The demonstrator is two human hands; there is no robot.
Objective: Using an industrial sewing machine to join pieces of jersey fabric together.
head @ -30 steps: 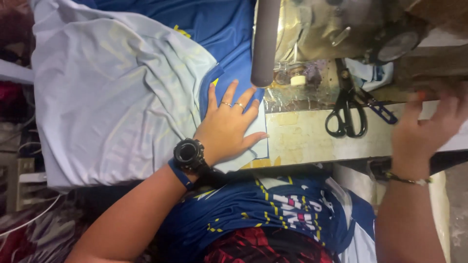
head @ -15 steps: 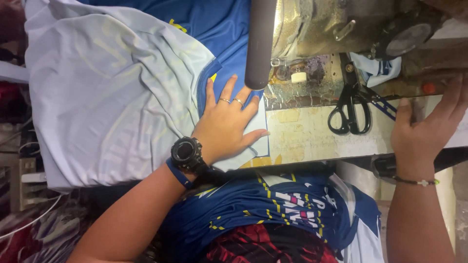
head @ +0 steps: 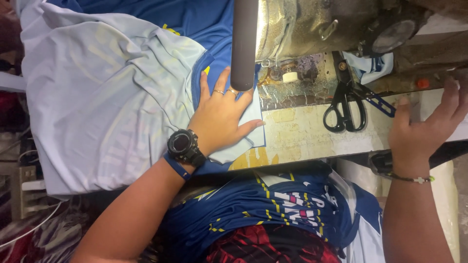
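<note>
The left hand (head: 222, 119), fingers spread flat, pins the pale blue jersey fabric (head: 112, 102) mid-frame; keep it smooth. The right hand (head: 424, 131), open, rests right, beside the black scissors (head: 347, 109).

no packages, signs or screens show in the view. the nearest thing to a label is a worn yellow patch (head: 253, 158) on the front edge of the sewing table (head: 312, 134), irregular in shape and partly peeled. whether the round black wristwatch (head: 183, 143) has a lit display cannot be told.
</note>
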